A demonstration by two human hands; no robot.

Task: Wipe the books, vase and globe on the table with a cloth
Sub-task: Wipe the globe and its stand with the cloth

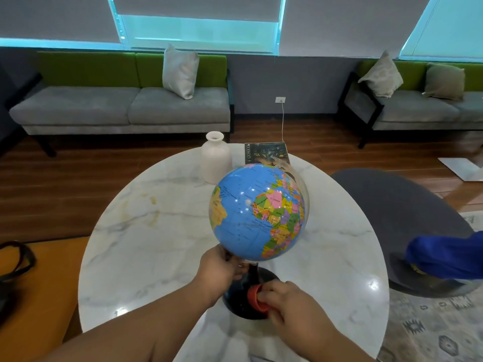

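A blue globe (257, 212) on a black stand and round base (241, 296) stands near the front of the round white marble table (146, 231). My left hand (219, 270) grips the stand just under the globe. Against the base, my right hand (285, 301) holds a bunched orange-red cloth (257, 296). Behind the globe a white vase (215, 159) stands upright. A dark book (265, 152) lies flat to its right, partly hidden by the globe.
A dark grey chair (397, 218) with a blue fabric item (444, 257) on it stands right of the table. An orange surface with a black bag (13, 262) is at the left. Grey-green sofas (122, 105) line the far wall. A patterned rug (431, 322) lies at the lower right.
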